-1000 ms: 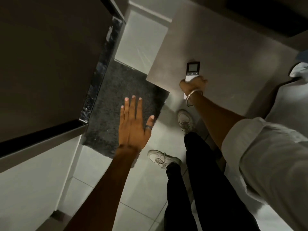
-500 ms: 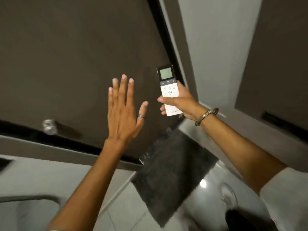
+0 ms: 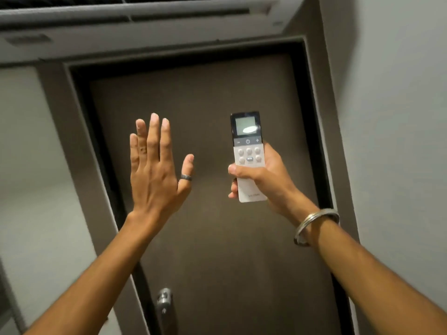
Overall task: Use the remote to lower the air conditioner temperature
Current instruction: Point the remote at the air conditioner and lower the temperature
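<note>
1. Remote: white, upright, in front of the door; power symbol legible, base lettering too blurred to read.
2. Right hand: clasps the remote's lower half, thumb across its front.
3. Left hand: flat, fingers spread, empty, left of the remote.
4. AC: above the door.

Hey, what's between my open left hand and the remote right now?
Nothing. In the head view, the gap between the left hand and the remote, held in the right hand, shows only the dark door behind them.
</note>
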Demonstrator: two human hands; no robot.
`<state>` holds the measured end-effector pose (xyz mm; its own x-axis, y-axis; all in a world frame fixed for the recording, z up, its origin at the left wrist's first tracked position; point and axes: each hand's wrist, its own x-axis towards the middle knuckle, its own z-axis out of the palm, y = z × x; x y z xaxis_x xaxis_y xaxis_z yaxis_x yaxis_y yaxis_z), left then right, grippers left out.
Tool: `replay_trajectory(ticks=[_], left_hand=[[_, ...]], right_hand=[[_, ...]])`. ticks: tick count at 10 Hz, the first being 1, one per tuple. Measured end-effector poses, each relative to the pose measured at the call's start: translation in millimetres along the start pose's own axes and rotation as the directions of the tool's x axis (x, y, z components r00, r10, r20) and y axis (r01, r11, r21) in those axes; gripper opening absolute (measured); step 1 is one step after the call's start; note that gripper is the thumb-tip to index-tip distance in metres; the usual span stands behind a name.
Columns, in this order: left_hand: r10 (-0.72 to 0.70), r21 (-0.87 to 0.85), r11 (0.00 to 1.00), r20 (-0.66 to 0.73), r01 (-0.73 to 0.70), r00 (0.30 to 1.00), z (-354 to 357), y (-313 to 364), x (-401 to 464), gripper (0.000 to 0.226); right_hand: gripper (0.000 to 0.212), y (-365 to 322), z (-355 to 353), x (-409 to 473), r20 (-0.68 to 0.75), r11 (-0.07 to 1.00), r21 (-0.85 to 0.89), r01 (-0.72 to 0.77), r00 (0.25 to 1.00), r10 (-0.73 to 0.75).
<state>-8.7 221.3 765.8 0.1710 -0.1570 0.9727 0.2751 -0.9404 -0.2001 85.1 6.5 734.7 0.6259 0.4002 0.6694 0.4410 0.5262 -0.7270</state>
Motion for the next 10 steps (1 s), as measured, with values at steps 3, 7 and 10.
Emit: replay_trajectory(ticks=[3,7,10], left_hand=[[-0.011,0.048,0.999,-0.067,0.014,0.998,-13.9,-29.5,18.6,0.082],[-0.02,0.085,0.996,-0.077,0.027,0.997,-16.4,-43.9,19.5,0.083],[-0.021,0.082,0.996,-0.058,0.026,0.998,-16.2,-47.3,14.2,0.083]], right_hand=[[0.041,-32.8,40.5,19.5,0.049,0.994,0.039,0.099,0.994,-0.101],[0.014,-40.8,61.7,24.3,0.091,0.998,0.018,0.063,0.994,-0.064],[0.025,-41.5,64.5,20.3,0.081,0.999,0.027,0.027,0.996,-0.029]])
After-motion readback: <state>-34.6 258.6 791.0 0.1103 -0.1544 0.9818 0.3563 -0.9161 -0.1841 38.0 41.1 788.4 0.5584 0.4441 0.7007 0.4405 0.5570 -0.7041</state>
